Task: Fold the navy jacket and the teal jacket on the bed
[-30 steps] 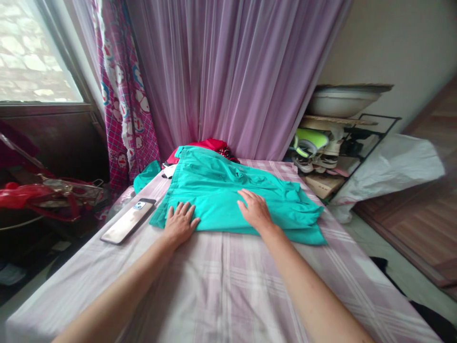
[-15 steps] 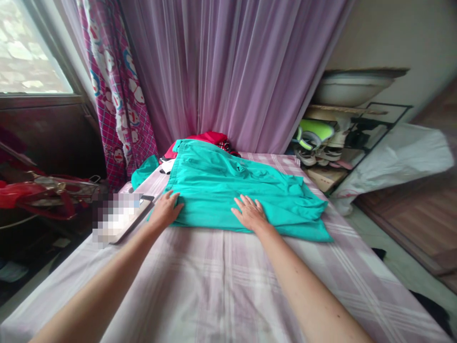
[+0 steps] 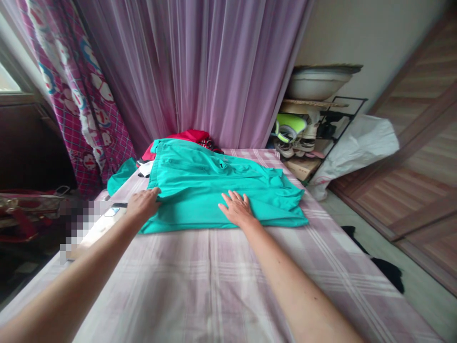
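Observation:
A folded teal garment (image 3: pixel 193 176) lies across the bed, wrinkled on top, with a straight folded edge toward me and uneven layers at its right end. At its left edge, my left hand (image 3: pixel 144 202) has its fingers closed on the cloth, and a crease runs from there to the right. My right hand (image 3: pixel 235 208) lies flat on the near middle of the garment, fingers spread. The fingertips of my left hand are partly hidden by the hand itself.
A phone (image 3: pixel 102 224), partly blurred out, lies beside my left forearm on the plaid bedsheet (image 3: pixel 214 286). Red clothing (image 3: pixel 193 136) and another teal cloth (image 3: pixel 121 176) sit behind. A shoe rack (image 3: pixel 335 128) with a basin (image 3: pixel 317 83) stands at the right.
My left hand has gone from resting with fingers apart to closing on the garment's left edge, lifting a crease. My right hand stays flat. The view has turned to the right.

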Demonstrator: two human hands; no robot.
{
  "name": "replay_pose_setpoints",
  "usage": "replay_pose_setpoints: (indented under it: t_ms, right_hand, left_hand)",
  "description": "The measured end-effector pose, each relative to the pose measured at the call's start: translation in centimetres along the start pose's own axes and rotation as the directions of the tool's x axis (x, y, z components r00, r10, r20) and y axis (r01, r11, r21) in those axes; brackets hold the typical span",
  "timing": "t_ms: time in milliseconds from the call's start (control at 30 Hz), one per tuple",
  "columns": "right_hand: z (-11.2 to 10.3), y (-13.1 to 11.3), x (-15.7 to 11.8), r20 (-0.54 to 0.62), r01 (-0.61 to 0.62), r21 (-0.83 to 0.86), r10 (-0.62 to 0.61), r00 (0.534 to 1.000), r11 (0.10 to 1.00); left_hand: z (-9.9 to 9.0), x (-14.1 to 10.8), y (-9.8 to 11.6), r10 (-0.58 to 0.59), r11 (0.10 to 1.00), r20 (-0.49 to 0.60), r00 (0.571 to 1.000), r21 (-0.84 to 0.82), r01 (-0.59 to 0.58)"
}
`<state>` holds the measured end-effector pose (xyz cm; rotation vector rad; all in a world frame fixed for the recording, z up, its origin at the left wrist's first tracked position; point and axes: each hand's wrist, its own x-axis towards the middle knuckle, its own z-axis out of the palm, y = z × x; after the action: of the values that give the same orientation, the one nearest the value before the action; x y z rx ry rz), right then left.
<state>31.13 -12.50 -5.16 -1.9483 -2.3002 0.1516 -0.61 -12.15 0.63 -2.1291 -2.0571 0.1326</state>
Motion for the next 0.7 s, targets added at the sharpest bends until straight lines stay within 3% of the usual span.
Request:
replay_pose_setpoints:
  t_ms: [200, 367, 467, 700]
  right_hand:
    - [0.6, 0.4, 0.0, -0.013, 0.021, -0.009, -0.021, 1.000, 1.000]
    - [0.2, 1.3, -0.9, -0.011, 0.117, -0.020, -0.117, 0.993, 0.993]
    - [0.0, 4.3, -2.6, -0.024, 0.120, -0.040, -0.121, 0.992, 0.992]
    - [0.5, 15.2, -6.6, -0.093, -0.048, -0.161, 0.034, 0.995, 0.986]
  left_hand:
    - [2.7, -1.5, 2.7, 0.048, 0.992, -0.191, 0.980, -0.104, -0.069]
    - [4.9, -2.8, 5.3, 0.085, 0.975, -0.097, 0.992, -0.197, -0.103]
    - [5.7, -3.2, 5.5, 0.084, 0.971, -0.099, 0.992, -0.214, -0.103]
    - [6.2, -3.4, 5.3, 0.075, 0.973, -0.146, 0.987, -0.205, -0.104]
